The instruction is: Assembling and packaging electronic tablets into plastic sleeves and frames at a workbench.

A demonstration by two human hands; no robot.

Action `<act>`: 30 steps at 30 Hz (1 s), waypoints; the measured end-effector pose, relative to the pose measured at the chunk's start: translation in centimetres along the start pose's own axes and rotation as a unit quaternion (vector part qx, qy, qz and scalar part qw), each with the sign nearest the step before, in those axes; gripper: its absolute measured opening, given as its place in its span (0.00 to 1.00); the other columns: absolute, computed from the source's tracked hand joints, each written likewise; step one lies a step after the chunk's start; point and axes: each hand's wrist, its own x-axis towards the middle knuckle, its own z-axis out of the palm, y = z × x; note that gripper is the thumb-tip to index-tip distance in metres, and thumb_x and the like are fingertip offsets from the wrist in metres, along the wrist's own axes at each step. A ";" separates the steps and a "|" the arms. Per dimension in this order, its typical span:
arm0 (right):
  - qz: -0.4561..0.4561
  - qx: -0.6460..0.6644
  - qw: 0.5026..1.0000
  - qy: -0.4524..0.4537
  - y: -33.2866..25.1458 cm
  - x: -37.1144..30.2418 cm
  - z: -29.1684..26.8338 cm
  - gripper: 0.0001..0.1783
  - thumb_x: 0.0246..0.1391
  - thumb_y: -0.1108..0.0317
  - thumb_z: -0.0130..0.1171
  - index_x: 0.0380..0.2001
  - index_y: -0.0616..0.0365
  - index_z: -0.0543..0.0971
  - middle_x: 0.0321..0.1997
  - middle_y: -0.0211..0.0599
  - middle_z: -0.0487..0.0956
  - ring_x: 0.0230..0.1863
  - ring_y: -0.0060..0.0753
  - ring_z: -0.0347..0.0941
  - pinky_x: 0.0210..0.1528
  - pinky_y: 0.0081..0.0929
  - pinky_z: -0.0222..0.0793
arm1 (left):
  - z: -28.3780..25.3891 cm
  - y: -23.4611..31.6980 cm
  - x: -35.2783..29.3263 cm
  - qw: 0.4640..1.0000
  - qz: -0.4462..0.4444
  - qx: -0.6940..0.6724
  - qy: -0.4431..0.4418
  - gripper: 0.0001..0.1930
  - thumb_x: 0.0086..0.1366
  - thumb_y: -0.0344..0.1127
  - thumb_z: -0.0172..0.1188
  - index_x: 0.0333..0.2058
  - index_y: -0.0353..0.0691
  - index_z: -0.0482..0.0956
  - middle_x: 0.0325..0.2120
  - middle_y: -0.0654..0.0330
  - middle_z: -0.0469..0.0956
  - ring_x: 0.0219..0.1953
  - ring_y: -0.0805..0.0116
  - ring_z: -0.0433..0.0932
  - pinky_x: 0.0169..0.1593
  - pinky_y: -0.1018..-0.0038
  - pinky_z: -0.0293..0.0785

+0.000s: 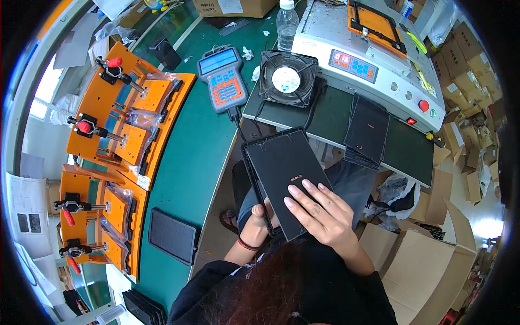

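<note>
A thin black rectangular panel [281, 168] lies slanted over a black rimmed frame [253, 172] above my lap. The panel's near end sticks out past the frame's rim. My left hand [256, 221] is closed round the frame's near left side, thumb on the edge, other fingers partly hidden beneath. My right hand [320, 214] rests its fingers across the panel's top near its right edge, its thumb out of sight. On the shelf to the right, a stack of similar black panels [367, 129] sits close to the work.
Ahead are a small black fan [287, 80], a grey handheld keypad device [222, 78] and a white machine [374, 76]. Orange clamp fixtures [122, 146] stand at left, near a black tray [173, 235] on the green table [181, 179]. An open cardboard box [428, 265] is at lower right.
</note>
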 end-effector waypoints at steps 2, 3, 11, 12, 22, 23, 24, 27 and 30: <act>0.002 0.005 1.000 -0.008 0.0 0.2 0.0 0.15 0.47 0.70 0.56 0.41 0.52 0.79 0.45 0.36 0.79 0.48 0.37 0.75 0.48 0.31 0.71 | 0.2 0.0 0.2 1.000 0.000 -0.002 -0.004 0.66 0.32 0.73 0.64 0.64 0.42 0.43 0.62 0.43 0.48 0.63 0.49 0.51 0.64 0.57 0.51; 0.004 0.011 1.000 -0.016 0.0 0.3 0.0 0.15 0.47 0.70 0.55 0.42 0.52 0.79 0.46 0.36 0.78 0.48 0.37 0.75 0.48 0.31 0.71 | 0.5 0.0 0.3 1.000 0.004 -0.009 0.005 0.65 0.33 0.73 0.64 0.64 0.43 0.43 0.62 0.43 0.47 0.63 0.49 0.51 0.64 0.55 0.51; 0.015 0.015 0.997 -0.076 0.1 0.7 0.1 0.20 0.46 0.68 0.55 0.46 0.53 0.76 0.52 0.37 0.74 0.52 0.38 0.71 0.52 0.35 0.69 | 4.5 1.0 2.3 0.996 0.081 -0.020 0.027 0.63 0.33 0.73 0.63 0.64 0.47 0.44 0.62 0.41 0.46 0.63 0.44 0.51 0.62 0.46 0.51; 0.015 0.015 0.995 -0.096 0.1 0.8 0.1 0.22 0.45 0.67 0.55 0.48 0.53 0.75 0.54 0.37 0.72 0.54 0.38 0.69 0.54 0.36 0.67 | 5.0 1.3 2.5 0.996 0.076 -0.041 0.019 0.62 0.34 0.74 0.62 0.64 0.47 0.45 0.62 0.40 0.46 0.62 0.43 0.51 0.61 0.46 0.52; 0.070 0.076 0.983 -0.150 -0.1 0.0 0.3 0.30 0.49 0.46 0.50 0.51 0.54 0.73 0.55 0.40 0.70 0.58 0.42 0.65 0.59 0.44 0.57 | 4.0 0.3 2.3 0.989 0.080 -0.102 0.068 0.58 0.40 0.77 0.54 0.64 0.48 0.46 0.63 0.47 0.48 0.63 0.40 0.48 0.63 0.50 0.50; 0.072 0.076 0.984 -0.146 -0.2 -0.2 0.2 0.30 0.50 0.45 0.48 0.50 0.55 0.73 0.54 0.40 0.71 0.57 0.41 0.66 0.59 0.43 0.57 | 4.1 0.5 2.4 0.993 0.076 -0.085 0.043 0.58 0.40 0.78 0.53 0.64 0.49 0.45 0.63 0.47 0.48 0.63 0.39 0.48 0.63 0.50 0.50; 0.074 0.076 0.984 -0.141 -0.2 -0.3 0.2 0.30 0.52 0.45 0.46 0.49 0.55 0.74 0.53 0.40 0.72 0.56 0.41 0.67 0.58 0.43 0.57 | 4.2 0.7 2.6 0.995 0.071 -0.068 0.017 0.59 0.40 0.78 0.53 0.64 0.49 0.45 0.63 0.48 0.48 0.63 0.39 0.48 0.63 0.50 0.50; 0.067 0.064 0.987 -0.133 0.0 -1.0 0.6 0.30 0.52 0.43 0.45 0.46 0.56 0.76 0.50 0.39 0.74 0.53 0.39 0.69 0.58 0.43 0.57 | 5.8 1.5 3.4 0.996 0.072 -0.040 -0.017 0.60 0.38 0.78 0.54 0.64 0.49 0.45 0.63 0.48 0.48 0.63 0.38 0.47 0.63 0.49 0.50; 0.057 0.046 0.990 -0.120 -0.4 -0.7 0.2 0.29 0.52 0.43 0.46 0.44 0.56 0.77 0.49 0.37 0.76 0.51 0.39 0.71 0.58 0.44 0.56 | 6.0 1.7 3.4 0.996 0.059 -0.047 -0.042 0.62 0.35 0.79 0.55 0.64 0.50 0.44 0.63 0.48 0.48 0.62 0.37 0.47 0.62 0.47 0.50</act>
